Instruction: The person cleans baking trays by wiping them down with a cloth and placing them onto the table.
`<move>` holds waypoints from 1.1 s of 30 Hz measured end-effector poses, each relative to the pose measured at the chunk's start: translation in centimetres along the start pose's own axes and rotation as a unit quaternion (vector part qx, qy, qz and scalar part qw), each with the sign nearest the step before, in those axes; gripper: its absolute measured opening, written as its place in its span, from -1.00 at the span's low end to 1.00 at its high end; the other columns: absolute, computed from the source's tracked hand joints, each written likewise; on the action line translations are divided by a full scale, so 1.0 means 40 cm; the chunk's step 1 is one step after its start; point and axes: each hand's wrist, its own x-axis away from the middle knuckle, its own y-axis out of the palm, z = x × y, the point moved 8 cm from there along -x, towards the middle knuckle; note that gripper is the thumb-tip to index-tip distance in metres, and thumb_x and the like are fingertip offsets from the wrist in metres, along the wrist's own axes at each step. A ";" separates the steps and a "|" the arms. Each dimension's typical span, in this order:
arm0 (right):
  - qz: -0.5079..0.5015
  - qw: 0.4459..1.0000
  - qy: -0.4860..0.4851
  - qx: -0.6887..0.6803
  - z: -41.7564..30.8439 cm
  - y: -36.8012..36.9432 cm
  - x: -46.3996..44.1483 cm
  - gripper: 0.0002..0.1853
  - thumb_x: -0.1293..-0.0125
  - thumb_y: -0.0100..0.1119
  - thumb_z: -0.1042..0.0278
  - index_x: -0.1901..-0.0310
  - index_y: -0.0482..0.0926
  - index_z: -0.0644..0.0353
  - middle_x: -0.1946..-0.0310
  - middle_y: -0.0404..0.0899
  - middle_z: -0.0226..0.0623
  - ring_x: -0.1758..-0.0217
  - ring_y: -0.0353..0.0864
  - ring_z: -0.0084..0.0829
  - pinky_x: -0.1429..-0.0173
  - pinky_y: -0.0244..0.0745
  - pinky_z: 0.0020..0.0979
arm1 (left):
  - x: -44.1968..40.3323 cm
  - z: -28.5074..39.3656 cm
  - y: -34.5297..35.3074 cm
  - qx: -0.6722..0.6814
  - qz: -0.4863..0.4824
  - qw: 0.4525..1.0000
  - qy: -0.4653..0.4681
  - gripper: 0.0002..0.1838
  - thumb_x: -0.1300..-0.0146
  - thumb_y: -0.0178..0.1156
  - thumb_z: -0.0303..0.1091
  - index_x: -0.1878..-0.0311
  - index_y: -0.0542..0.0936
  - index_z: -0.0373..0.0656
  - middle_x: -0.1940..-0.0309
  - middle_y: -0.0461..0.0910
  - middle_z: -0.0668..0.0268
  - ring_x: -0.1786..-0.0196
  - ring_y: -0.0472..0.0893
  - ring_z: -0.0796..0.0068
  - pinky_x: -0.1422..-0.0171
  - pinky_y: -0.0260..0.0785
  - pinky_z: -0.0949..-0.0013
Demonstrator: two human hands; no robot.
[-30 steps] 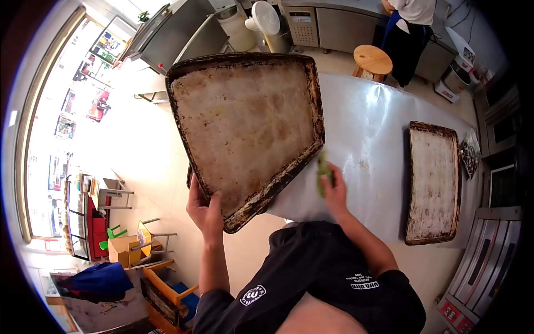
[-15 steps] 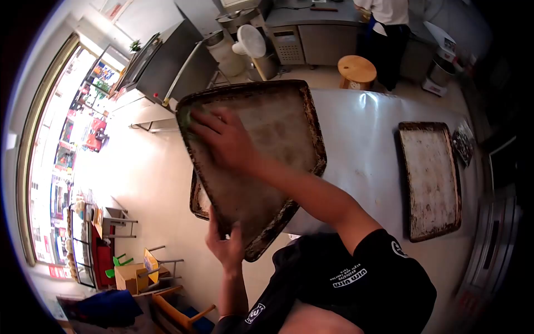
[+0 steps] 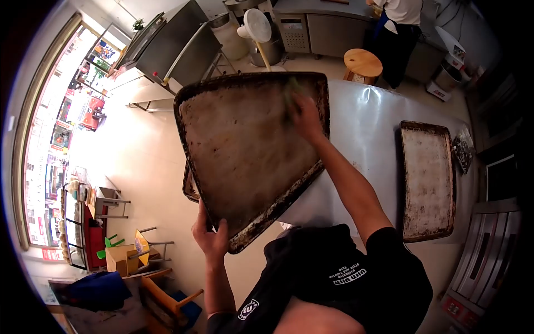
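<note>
A large baking tray [image 3: 250, 145] with a dark, crusted rim is held up at a tilt in front of me. My left hand [image 3: 212, 234] is closed on its near left corner, the thumb over the rim. At the upper right of the tray's inner face, my right hand [image 3: 305, 116] presses a green scouring pad [image 3: 291, 94], blurred by motion and partly covered by the fingers. Beneath the raised tray, the edge of a second tray [image 3: 190, 183] peeks out at the left; the rest of it is hidden.
On the shiny metal table [image 3: 361, 139] lies another worn baking tray [image 3: 427, 181], with a clear bag of dark bits [image 3: 463, 149] beside it. Behind the table are a round wooden stool [image 3: 362, 62] and a standing person [image 3: 397, 33]. Chairs [image 3: 167, 295] stand at lower left.
My right hand has swept the pad from the tray's left side across to its upper right. The tray has turned slightly, still in my left hand.
</note>
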 end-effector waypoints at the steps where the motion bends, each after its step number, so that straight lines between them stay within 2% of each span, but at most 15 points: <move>1: 0.027 0.998 -0.049 0.000 -0.150 -0.027 -0.043 -0.61 -0.38 0.21 0.47 -0.24 0.63 0.16 -0.24 0.59 0.02 -0.25 0.53 0.13 -0.31 0.48 -0.10 | -0.006 0.009 0.006 -0.015 -0.008 1.000 -0.001 -0.21 -0.06 0.21 -0.63 -0.48 0.39 -0.43 0.01 0.73 0.03 -0.01 0.73 0.38 -0.14 0.52 0.38; 3: 0.050 0.992 -0.096 -0.058 -0.352 -0.071 -0.107 -0.53 -0.28 0.21 0.56 -0.25 0.63 0.14 -0.25 0.59 -0.01 -0.20 0.53 0.13 -0.29 0.49 -0.09 | -0.029 0.042 0.021 -0.049 -0.031 0.998 -0.008 -0.24 -0.12 0.26 -0.59 -0.48 0.39 -0.42 0.00 0.73 0.03 -0.04 0.71 0.39 -0.16 0.51 0.38; 5: 0.037 0.986 -0.140 -0.075 -0.459 -0.081 -0.134 -0.41 -0.15 0.18 0.64 -0.27 0.63 0.09 -0.22 0.61 -0.03 -0.16 0.53 0.11 -0.24 0.49 -0.08 | -0.057 0.093 0.044 -0.036 -0.033 0.998 0.033 -0.26 -0.21 0.34 -0.50 -0.48 0.38 -0.42 -0.02 0.72 0.03 -0.05 0.70 0.41 -0.17 0.50 0.37; 7: 0.039 0.958 -0.243 -0.144 -0.587 -0.098 -0.110 -0.40 -0.06 0.18 0.69 -0.21 0.65 0.08 -0.19 0.62 -0.05 -0.10 0.54 0.11 -0.17 0.51 -0.09 | -0.100 0.129 0.069 -0.021 -0.035 0.997 0.069 -0.26 -0.28 0.38 -0.40 -0.49 0.37 -0.43 -0.05 0.71 0.03 -0.08 0.68 0.42 -0.19 0.49 0.37; 10: -0.029 0.935 -0.211 -0.283 -0.668 -0.070 -0.033 -0.49 -0.06 0.17 0.70 -0.08 0.67 0.07 -0.07 0.64 -0.08 -0.03 0.55 0.07 -0.08 0.52 -0.09 | -0.143 0.127 0.077 0.008 -0.035 0.997 0.073 -0.26 -0.35 0.41 -0.28 -0.48 0.37 -0.45 -0.10 0.70 0.05 -0.11 0.65 0.43 -0.23 0.47 0.37; 12: -0.135 0.931 -0.148 -0.304 -0.652 -0.035 0.047 -0.54 -0.05 0.17 0.71 -0.01 0.65 0.09 0.04 0.62 -0.11 0.01 0.56 0.02 -0.02 0.51 -0.08 | -0.156 0.104 0.072 0.046 -0.026 0.998 0.045 -0.26 -0.37 0.41 -0.25 -0.47 0.37 -0.47 -0.13 0.69 0.07 -0.13 0.64 0.44 -0.26 0.46 0.36; 16: -0.309 0.853 0.012 -0.421 -0.637 0.043 0.241 -0.60 -0.09 0.18 0.69 0.03 0.65 0.08 0.18 0.54 -0.14 0.06 0.57 -0.05 0.05 0.49 -0.08 | -0.169 0.057 0.065 0.071 -0.003 0.997 -0.021 -0.39 -0.44 0.32 -0.35 -0.45 0.42 -0.46 -0.12 0.67 0.18 -0.10 0.62 0.48 -0.25 0.44 0.40; 19: -0.422 0.811 -0.057 -0.401 -0.641 0.056 0.372 -0.61 -0.14 0.17 0.65 0.00 0.66 0.07 0.14 0.55 -0.14 0.05 0.58 -0.06 0.03 0.51 -0.10 | -0.167 0.043 0.063 0.088 0.015 0.994 -0.070 -0.48 -0.44 0.30 -0.44 -0.39 0.48 -0.45 -0.07 0.69 0.22 -0.04 0.62 0.55 -0.22 0.44 0.46; 22: -0.409 0.873 -0.068 -0.258 -0.509 0.069 0.445 -0.62 -0.17 0.16 0.63 -0.01 0.68 0.07 0.13 0.55 -0.13 0.04 0.58 -0.06 0.01 0.51 -0.11 | -0.154 0.016 0.058 0.065 0.026 0.995 -0.069 -0.47 -0.37 0.30 -0.54 -0.37 0.48 -0.49 -0.06 0.69 0.21 -0.03 0.64 0.55 -0.22 0.44 0.48; 24: -0.400 0.898 -0.017 -0.184 -0.292 0.053 0.479 -0.61 -0.15 0.14 0.65 -0.01 0.69 0.09 0.12 0.55 -0.10 0.01 0.56 -0.04 -0.05 0.50 -0.10 | -0.135 -0.007 0.039 0.041 0.029 0.997 -0.054 -0.46 -0.35 0.29 -0.59 -0.38 0.47 -0.50 -0.07 0.69 0.21 -0.04 0.64 0.55 -0.23 0.44 0.48; 25: -0.406 0.906 0.040 -0.112 -0.171 0.030 0.489 -0.54 -0.13 0.12 0.64 -0.07 0.67 0.04 0.02 0.61 -0.08 -0.17 0.53 -0.02 -0.21 0.50 -0.10 | -0.132 -0.007 0.038 0.043 0.028 0.998 -0.047 -0.45 -0.34 0.28 -0.61 -0.38 0.46 -0.51 -0.08 0.69 0.20 -0.05 0.64 0.54 -0.25 0.44 0.48; 26: -0.359 0.930 0.052 -0.049 -0.048 0.006 0.502 -0.58 -0.14 0.14 0.61 -0.06 0.66 0.15 0.01 0.62 -0.04 -0.21 0.51 0.01 -0.24 0.48 -0.07 | -0.131 -0.006 0.035 0.044 0.028 0.998 -0.042 -0.44 -0.32 0.27 -0.63 -0.39 0.46 -0.51 -0.09 0.68 0.19 -0.07 0.64 0.54 -0.26 0.43 0.47; 28: -0.306 0.938 0.127 0.101 0.205 -0.027 0.558 -0.61 -0.22 0.11 0.58 -0.09 0.66 0.22 0.06 0.66 0.02 -0.01 0.61 0.12 -0.15 0.53 0.04 | -0.129 -0.007 0.029 0.049 0.035 0.997 -0.046 -0.43 -0.31 0.26 -0.64 -0.40 0.45 -0.51 -0.11 0.68 0.18 -0.10 0.64 0.53 -0.29 0.43 0.46; 30: -0.268 0.927 0.228 0.130 0.285 -0.081 0.551 -0.62 -0.21 0.09 0.59 -0.05 0.70 0.24 0.16 0.71 0.00 0.16 0.69 0.04 -0.01 0.60 -0.02 | -0.144 -0.010 0.032 0.060 0.046 0.995 -0.059 -0.42 -0.31 0.26 -0.64 -0.40 0.45 -0.51 -0.13 0.67 0.17 -0.13 0.63 0.52 -0.31 0.43 0.44; 33: -0.160 0.938 0.254 -0.174 0.091 -0.080 0.475 -0.65 -0.18 0.10 0.57 0.02 0.74 0.25 0.24 0.74 -0.06 0.22 0.72 -0.13 0.10 0.61 -0.17 | -0.159 -0.025 0.030 0.089 0.039 0.992 -0.084 -0.42 -0.32 0.29 -0.61 -0.40 0.46 -0.50 -0.15 0.67 0.17 -0.14 0.63 0.51 -0.28 0.44 0.44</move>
